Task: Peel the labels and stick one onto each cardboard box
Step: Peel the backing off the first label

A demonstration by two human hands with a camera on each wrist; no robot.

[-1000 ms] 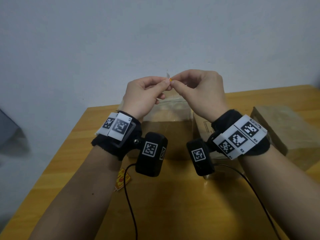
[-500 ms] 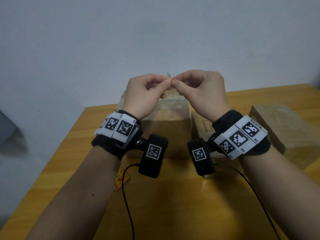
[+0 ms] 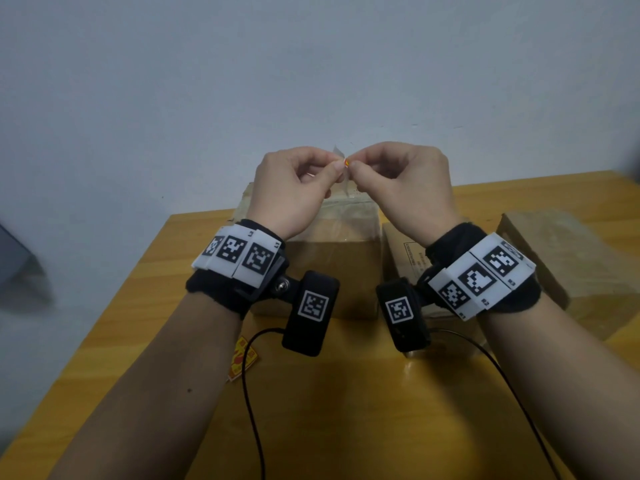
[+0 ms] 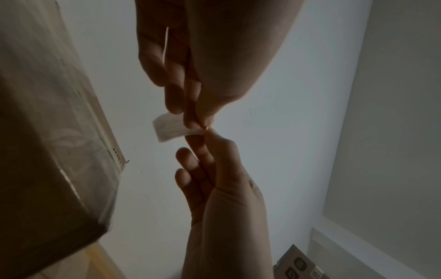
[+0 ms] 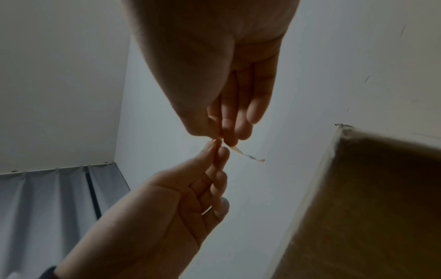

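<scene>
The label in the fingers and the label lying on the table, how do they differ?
The held label is pinched by the left hand and right hand, raised and mostly hidden; the table label lies flat, untouched, beside the left forearm. Both show red and yellow.

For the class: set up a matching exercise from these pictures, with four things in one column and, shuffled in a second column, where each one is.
Things
1. label
2. red and yellow sticker
3. middle cardboard box
4. right cardboard box

Places
A. lying flat on the table, near its left edge
B. partly hidden behind the right wrist
C. pinched between the left hand and the right hand, above the boxes
D. farthest right on the table

Pairs: 1-C, 2-A, 3-B, 4-D
</scene>
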